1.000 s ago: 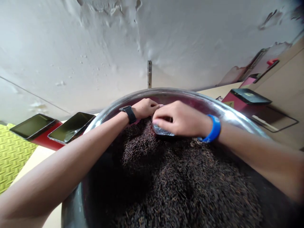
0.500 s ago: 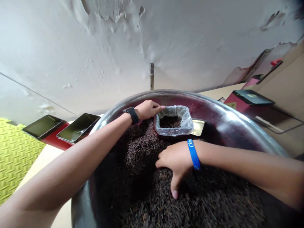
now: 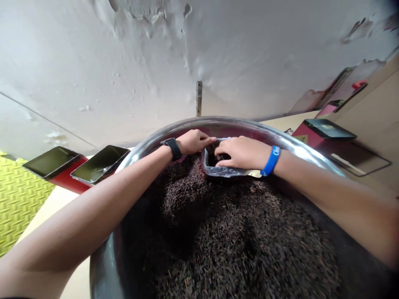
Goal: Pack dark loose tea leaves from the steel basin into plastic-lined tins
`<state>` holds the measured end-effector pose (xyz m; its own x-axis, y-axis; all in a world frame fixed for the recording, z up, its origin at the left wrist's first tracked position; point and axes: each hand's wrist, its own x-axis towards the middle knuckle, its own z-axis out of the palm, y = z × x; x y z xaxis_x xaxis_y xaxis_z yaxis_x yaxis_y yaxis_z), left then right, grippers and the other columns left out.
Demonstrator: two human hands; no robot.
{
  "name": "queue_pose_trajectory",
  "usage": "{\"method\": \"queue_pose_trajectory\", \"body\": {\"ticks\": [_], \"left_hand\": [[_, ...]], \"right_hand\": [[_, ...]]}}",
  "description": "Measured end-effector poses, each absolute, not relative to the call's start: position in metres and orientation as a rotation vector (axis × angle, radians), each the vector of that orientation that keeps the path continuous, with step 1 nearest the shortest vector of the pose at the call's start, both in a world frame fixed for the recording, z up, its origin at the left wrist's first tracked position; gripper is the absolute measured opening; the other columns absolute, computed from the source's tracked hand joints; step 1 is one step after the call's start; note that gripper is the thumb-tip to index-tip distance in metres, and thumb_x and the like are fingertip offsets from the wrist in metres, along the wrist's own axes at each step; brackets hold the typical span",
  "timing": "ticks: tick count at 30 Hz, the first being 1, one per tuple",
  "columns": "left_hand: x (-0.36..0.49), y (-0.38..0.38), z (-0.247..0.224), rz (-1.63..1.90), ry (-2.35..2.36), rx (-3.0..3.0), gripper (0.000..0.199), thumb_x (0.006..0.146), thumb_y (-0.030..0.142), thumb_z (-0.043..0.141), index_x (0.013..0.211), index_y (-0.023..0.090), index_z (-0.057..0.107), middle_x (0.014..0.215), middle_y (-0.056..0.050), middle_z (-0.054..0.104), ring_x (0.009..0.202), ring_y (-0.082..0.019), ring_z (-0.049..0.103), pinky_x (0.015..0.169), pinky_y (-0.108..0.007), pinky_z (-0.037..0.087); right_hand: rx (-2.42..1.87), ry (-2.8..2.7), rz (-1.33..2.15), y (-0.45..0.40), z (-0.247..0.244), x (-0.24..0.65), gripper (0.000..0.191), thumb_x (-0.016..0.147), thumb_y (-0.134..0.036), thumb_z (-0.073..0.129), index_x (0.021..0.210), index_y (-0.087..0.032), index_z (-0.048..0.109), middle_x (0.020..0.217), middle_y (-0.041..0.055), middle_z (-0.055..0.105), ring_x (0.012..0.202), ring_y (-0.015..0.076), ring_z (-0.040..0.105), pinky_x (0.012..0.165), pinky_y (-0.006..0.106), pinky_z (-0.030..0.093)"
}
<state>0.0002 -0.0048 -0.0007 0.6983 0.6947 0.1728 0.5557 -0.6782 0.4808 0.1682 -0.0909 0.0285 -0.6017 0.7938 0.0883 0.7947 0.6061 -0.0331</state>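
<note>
Dark, wiry dried tea leaves (image 3: 249, 232) are heaped in a big round metal basin (image 3: 109, 265). Toward its far side stands a tin with a clear plastic liner (image 3: 226, 171) folded over its rim. My left hand (image 3: 195, 142), wearing a dark watch, pinches the tin's left rim, thumb along the edge. My right hand (image 3: 245, 153), with a blue wristband, reaches over the tin's mouth. Its fingers curl down inside, and dark leaves appear between thumb and fingers; the fingertips are partly hidden. A gold-coloured piece (image 3: 254, 173) shows beneath the right wrist.
Two open red tins (image 3: 70, 178) stand left of the basin on a pale table (image 3: 40, 207). On the right is a red tin with a dark lid (image 3: 330, 128). A peeling wall (image 3: 140, 62) rises behind, and yellow matting (image 3: 21, 199) lies at far left.
My right hand has moved from low over the loose leaves up and away to the tin's mouth, fingers now inside. My left hand keeps its hold on the rim.
</note>
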Motion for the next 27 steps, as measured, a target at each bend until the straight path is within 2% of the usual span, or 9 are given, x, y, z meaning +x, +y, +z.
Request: {"method": "queue_pose_trajectory", "body": {"ticks": [5,8,10,12,15,17,21,24,27], "left_hand": [[-0.002,-0.004,0.000,0.450,0.877,2.605,0.041,0.082,0.043,0.038,0.068,0.013,0.061,0.059,-0.001,0.054,0.053,-0.009,0.039,0.050,-0.023,0.027],[-0.002,-0.003,-0.001,0.443,0.902,2.620,0.045,0.083,0.046,0.036,0.065,0.012,0.060,0.055,0.000,0.050,0.050,-0.008,0.036,0.049,-0.023,0.026],[-0.002,-0.004,-0.001,0.446,0.933,2.624,0.048,0.084,0.047,0.033,0.063,0.012,0.059,0.052,0.001,0.048,0.049,-0.008,0.034,0.049,-0.022,0.025],[-0.002,-0.004,-0.001,0.450,0.936,2.632,0.048,0.084,0.047,0.033,0.064,0.012,0.058,0.053,0.001,0.048,0.050,-0.007,0.035,0.049,-0.022,0.025],[-0.002,-0.005,0.000,0.447,0.938,2.641,0.049,0.084,0.047,0.032,0.064,0.011,0.058,0.054,0.001,0.048,0.051,-0.007,0.035,0.050,-0.021,0.026],[-0.002,-0.005,0.000,0.441,0.951,2.630,0.050,0.084,0.049,0.032,0.064,0.011,0.058,0.054,0.001,0.048,0.051,-0.007,0.036,0.050,-0.021,0.026],[-0.002,-0.005,0.000,0.439,0.962,2.619,0.049,0.083,0.050,0.033,0.063,0.012,0.058,0.054,0.002,0.046,0.050,-0.007,0.036,0.049,-0.022,0.026],[-0.002,-0.004,-0.001,0.437,0.966,2.628,0.046,0.083,0.047,0.036,0.062,0.012,0.058,0.052,0.002,0.045,0.049,-0.007,0.034,0.049,-0.023,0.025],[-0.002,-0.002,-0.002,0.428,0.950,2.610,0.042,0.083,0.042,0.038,0.066,0.011,0.060,0.054,0.001,0.049,0.051,-0.007,0.035,0.050,-0.022,0.026]], "right_hand": [[-1.315,-2.546,-0.220,-0.111,0.025,0.148,0.032,0.084,-0.039,0.039,0.089,-0.016,0.062,0.088,0.0075,0.061,0.079,0.0174,0.053,0.067,0.029,0.035],[-0.964,-2.786,0.130,-0.136,0.016,0.125,0.033,0.083,-0.043,0.039,0.084,-0.018,0.061,0.081,0.0044,0.061,0.074,0.0145,0.053,0.065,0.027,0.036],[-0.758,-3.037,0.398,-0.147,0.001,0.115,0.044,0.075,-0.056,0.045,0.090,-0.018,0.061,0.082,0.0052,0.060,0.074,0.0165,0.055,0.063,0.027,0.038],[-0.698,-3.188,0.554,-0.152,-0.015,0.111,0.067,0.061,-0.068,0.050,0.101,-0.015,0.058,0.091,0.0094,0.059,0.076,0.0201,0.056,0.061,0.028,0.039],[-0.652,-3.271,0.662,-0.154,-0.028,0.110,0.083,0.051,-0.072,0.054,0.109,-0.012,0.053,0.097,0.0127,0.057,0.076,0.0219,0.056,0.061,0.029,0.040],[-0.581,-3.319,0.700,-0.154,-0.026,0.109,0.072,0.057,-0.067,0.054,0.106,-0.015,0.054,0.092,0.0096,0.059,0.073,0.0199,0.056,0.058,0.027,0.038],[-0.591,-3.358,0.603,-0.154,-0.007,0.108,0.036,0.074,-0.051,0.050,0.087,-0.020,0.061,0.074,0.0024,0.063,0.060,0.0140,0.054,0.047,0.024,0.028],[-0.694,-3.186,0.382,-0.146,0.013,0.113,0.027,0.077,-0.044,0.049,0.080,-0.020,0.061,0.066,0.0006,0.061,0.056,0.0121,0.051,0.048,0.024,0.025],[-0.936,-2.866,0.156,-0.126,0.027,0.130,0.026,0.081,-0.039,0.044,0.082,-0.018,0.060,0.070,0.0017,0.062,0.062,0.0117,0.052,0.055,0.024,0.030]]}}
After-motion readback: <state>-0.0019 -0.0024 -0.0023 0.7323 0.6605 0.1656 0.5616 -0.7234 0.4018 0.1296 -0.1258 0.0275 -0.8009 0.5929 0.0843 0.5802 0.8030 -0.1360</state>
